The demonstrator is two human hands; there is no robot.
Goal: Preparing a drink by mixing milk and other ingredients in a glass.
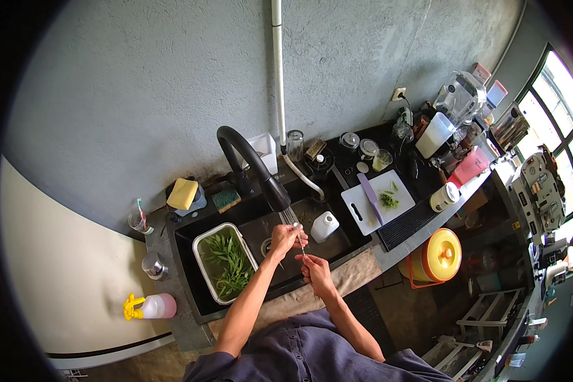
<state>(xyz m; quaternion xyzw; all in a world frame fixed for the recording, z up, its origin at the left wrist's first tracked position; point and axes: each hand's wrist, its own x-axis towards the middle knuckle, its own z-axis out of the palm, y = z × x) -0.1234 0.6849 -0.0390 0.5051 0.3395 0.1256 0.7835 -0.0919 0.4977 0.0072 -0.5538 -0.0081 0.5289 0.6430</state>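
Observation:
Over the black sink (279, 280), water runs from the black faucet (275, 193) onto my left hand (286, 240). Its fingers close around the upper part of a slim metal utensil (301, 245); I cannot make out which kind. Lower down, my right hand (317, 275) pinches the other end of that utensil. Left of my hands, a white-rimmed tub (200, 270) holds long green leaves (226, 258) in water. A white plastic bottle (325, 226) stands in the sink just right of my left hand.
A white cutting board (361, 213) bears a purple knife (370, 198) and chopped greens (388, 201). Along the left counter are a spray bottle (156, 306), a metal-lidded jar (154, 265) and a yellow sponge (183, 193). A beige cloth (350, 275) hangs along the front edge.

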